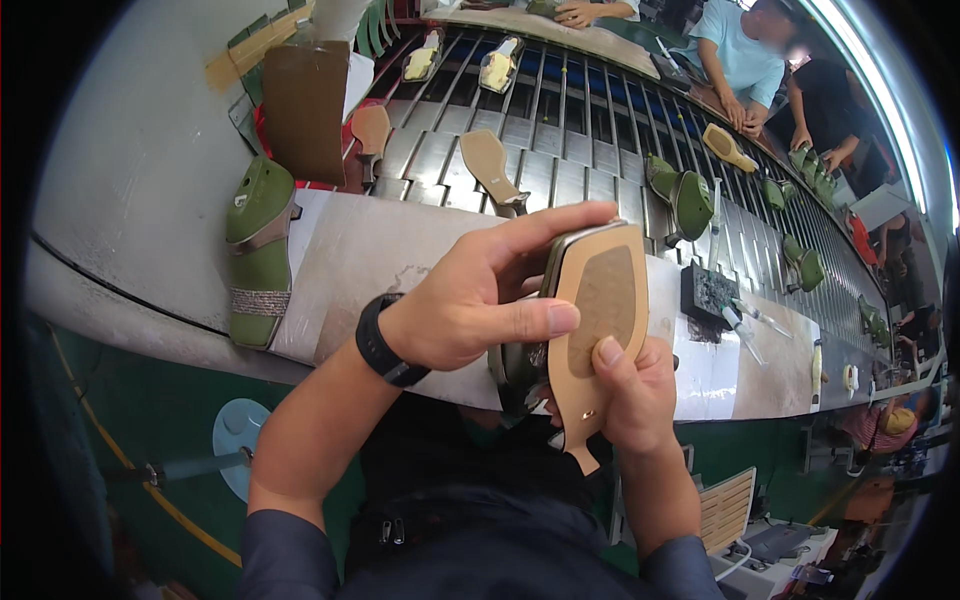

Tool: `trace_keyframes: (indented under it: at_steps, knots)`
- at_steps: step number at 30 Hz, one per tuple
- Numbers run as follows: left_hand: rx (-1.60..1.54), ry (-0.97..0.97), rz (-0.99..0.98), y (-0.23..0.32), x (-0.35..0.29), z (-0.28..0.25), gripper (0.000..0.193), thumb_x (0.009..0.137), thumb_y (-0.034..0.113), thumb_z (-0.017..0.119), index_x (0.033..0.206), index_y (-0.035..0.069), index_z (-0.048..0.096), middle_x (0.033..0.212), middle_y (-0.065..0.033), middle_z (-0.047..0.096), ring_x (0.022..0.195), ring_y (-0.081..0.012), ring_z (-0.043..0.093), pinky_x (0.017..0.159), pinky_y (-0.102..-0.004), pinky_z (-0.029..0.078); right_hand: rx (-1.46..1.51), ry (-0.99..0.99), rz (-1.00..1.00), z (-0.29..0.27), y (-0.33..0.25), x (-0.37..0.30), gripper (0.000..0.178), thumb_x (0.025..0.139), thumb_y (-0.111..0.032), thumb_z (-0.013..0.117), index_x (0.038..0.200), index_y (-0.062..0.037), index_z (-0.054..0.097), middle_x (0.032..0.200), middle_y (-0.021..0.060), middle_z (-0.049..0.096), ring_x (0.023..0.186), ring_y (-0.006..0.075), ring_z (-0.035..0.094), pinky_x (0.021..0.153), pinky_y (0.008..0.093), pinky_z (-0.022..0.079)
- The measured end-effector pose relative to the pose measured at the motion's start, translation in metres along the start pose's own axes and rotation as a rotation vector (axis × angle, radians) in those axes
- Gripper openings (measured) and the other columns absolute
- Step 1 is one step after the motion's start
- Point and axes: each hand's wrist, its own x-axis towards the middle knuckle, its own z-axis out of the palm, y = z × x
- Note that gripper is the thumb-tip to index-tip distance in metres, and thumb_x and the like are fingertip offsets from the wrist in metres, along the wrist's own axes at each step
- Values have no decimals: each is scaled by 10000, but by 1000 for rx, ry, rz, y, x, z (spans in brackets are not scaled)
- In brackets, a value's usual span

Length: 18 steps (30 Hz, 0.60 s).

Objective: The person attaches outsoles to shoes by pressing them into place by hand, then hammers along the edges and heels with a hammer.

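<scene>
Between my two hands is a shoe with a tan sole [603,290] turned up toward me; a darker grey-brown oval fills the sole's forepart. Part of its dark, glossy upper shows below my left fingers. My left hand [465,298] wraps the shoe from the left, thumb lying on the sole and fingers along the far side near the toe. On the right, my right hand [643,395] grips the lower part, its thumb pressed on the sole and its fingers mostly hidden behind. A green heeled shoe [262,258] rests on the workbench [350,270] to my left.
Beyond the bench runs a metal slatted conveyor [430,155] carrying tan soles [488,160], green shoes [690,205] and pale-bottomed shoes [500,65]. Right of my hands stand a black block [705,296] and syringe-like applicators [745,335]. A brown board [305,112] rises at left. Co-workers [740,60] work across the conveyor.
</scene>
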Motion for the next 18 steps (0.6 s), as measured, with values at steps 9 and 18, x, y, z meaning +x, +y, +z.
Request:
trace_keyframes:
  at_steps: [9, 18]
  knots:
    - [130, 280, 184, 20, -63, 42, 267, 1029, 194, 632, 1212, 5, 590, 1325, -413, 642, 1265, -436, 678, 1051, -522, 574, -431, -169, -358, 28, 10, -34, 299, 1091, -190, 580, 877, -6, 675, 709, 94, 663, 558, 241, 642, 528, 345, 489]
    - [168, 455, 112, 46, -90, 43, 195, 1026, 71, 650, 1116, 43, 479, 1239, -383, 694, 1141, -330, 741, 982, -415, 607, -521, -227, -487, 62, 19, -24, 179, 983, -80, 715, 828, -18, 649, 614, 103, 567, 485, 301, 561, 475, 409, 445]
